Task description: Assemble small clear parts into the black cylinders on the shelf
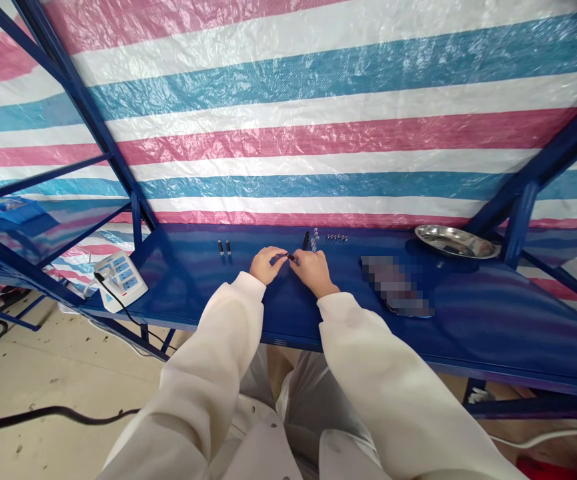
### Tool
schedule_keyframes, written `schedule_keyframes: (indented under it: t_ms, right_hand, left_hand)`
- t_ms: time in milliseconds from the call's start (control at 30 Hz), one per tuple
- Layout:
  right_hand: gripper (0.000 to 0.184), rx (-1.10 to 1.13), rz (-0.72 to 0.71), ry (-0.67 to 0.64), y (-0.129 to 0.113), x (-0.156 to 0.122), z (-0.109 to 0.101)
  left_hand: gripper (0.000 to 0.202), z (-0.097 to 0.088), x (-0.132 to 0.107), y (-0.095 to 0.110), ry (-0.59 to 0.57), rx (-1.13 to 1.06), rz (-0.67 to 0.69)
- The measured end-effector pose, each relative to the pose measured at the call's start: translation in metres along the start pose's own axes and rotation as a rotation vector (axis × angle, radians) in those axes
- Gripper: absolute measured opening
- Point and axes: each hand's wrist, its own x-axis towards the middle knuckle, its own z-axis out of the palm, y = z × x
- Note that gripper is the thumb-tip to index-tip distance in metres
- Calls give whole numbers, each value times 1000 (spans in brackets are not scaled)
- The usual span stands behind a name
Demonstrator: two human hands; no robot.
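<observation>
Your left hand (268,264) and right hand (312,270) come together near the centre of the frame, thumbs and fingers pinched on one small dark piece (291,257), which sits between the fingertips just above the table (183,273). Most of it is covered, so you cannot tell its full shape. Expect it to be very light and probably stiff, perhaps smooth enough to roll or slip; it looks more easily dropped than broken. Hold it by its sides near each end, with a light fingertip pinch, since there is too little of it for a whole-hand grip. Just beyond your right hand, slightly right of centre, stand dark parts (307,241), with clear parts (315,239) beside them and a short row of shiny silver parts (337,238) further right. Left of your hands, two black-and-silver tubes (225,247) stand side by side, near each other but apart. Right of centre lies a flat item (393,287) blurred out by pixels; beyond it, toward the right edge, is a metal dish (455,241). A white power strip (121,283) sits at the left, and a striped sheet (293,153) fills the upper frame.
</observation>
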Motion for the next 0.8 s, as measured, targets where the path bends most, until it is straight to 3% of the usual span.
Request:
schedule_keyframes:
  t_ms: [333, 500, 800]
  right_hand:
    - [18, 251, -31, 73, -4, -1, 2]
    - [15, 299, -39, 126, -7, -1, 4]
    - [18, 323, -46, 129, -8, -1, 3]
  left_hand:
    - [33, 0, 4, 2, 61, -263, -270]
    - [20, -2, 5, 0, 34, -255, -248]
    - [27, 0, 6, -9, 43, -297, -289]
